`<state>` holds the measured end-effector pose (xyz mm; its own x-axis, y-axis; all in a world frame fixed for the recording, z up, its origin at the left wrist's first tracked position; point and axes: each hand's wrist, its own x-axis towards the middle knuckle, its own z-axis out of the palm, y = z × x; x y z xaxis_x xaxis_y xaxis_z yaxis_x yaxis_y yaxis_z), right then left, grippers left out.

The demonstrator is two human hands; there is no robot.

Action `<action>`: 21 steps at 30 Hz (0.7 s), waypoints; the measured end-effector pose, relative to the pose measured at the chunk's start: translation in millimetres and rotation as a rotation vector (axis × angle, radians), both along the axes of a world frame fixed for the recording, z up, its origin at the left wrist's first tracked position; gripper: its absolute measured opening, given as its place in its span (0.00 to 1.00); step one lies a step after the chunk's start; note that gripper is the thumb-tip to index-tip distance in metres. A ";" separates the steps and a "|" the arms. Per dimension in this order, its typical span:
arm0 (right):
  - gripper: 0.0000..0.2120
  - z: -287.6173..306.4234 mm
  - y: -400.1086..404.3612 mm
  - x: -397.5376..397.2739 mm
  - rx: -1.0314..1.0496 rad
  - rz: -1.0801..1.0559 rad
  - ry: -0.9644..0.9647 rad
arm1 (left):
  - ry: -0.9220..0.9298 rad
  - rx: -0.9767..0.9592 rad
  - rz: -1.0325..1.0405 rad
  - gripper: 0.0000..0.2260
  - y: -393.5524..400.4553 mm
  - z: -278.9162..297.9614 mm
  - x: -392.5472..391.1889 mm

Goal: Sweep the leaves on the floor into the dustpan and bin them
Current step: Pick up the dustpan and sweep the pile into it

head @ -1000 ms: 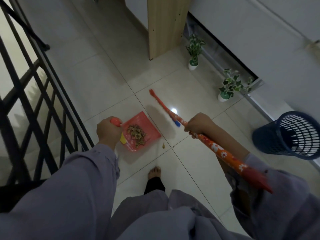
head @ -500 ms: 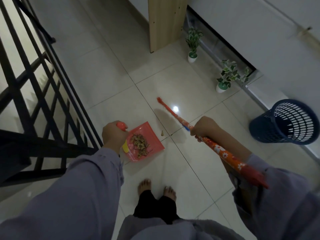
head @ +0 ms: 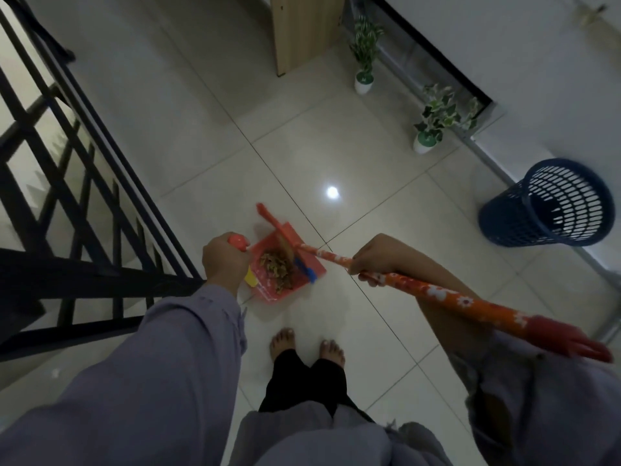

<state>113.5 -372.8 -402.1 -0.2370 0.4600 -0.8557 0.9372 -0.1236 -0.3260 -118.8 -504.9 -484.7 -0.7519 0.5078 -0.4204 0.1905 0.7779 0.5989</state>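
Head view, looking down: the left hand (head: 224, 264) grips the handle of a red plastic dustpan (head: 289, 269) on the pale tiled floor (head: 201, 136), brown dry leaves (head: 277, 269) piled inside. The right hand (head: 373, 258) clasps an orange flowered broom (head: 420, 292), its head over the pan. A blue mesh bin (head: 551, 203) lies tipped at right.

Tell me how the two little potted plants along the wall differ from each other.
The far plant has thin, upright, striped blades, while the near plant has broad variegated leaves that spread sideways. The far plant looks narrow and tall; the near plant looks bushier and wider. The far plant stands close to the wooden panel, the near plant closer to the blue bin. Both sit in small round white pots on the tiled floor.
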 end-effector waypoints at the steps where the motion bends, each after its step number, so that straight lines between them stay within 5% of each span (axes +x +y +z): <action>1: 0.11 6.0 6.2 0.3 0.013 0.007 -0.008 | 0.000 0.003 -0.003 0.09 0.4 0.1 -0.2; 12: 0.04 -28.0 -10.8 -9.6 0.090 0.006 -0.092 | -0.024 0.032 -0.027 0.08 7.6 -8.6 2.2; 21: 0.12 12.5 28.0 26.7 0.076 -0.113 -0.074 | -0.010 0.049 -0.088 0.10 40.9 3.7 2.6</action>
<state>140.2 -344.8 -389.7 -0.1175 0.5446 -0.8304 0.9405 -0.2074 -0.2691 -116.2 -464.0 -481.0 -0.6996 0.5919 -0.4002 0.2507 0.7279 0.6382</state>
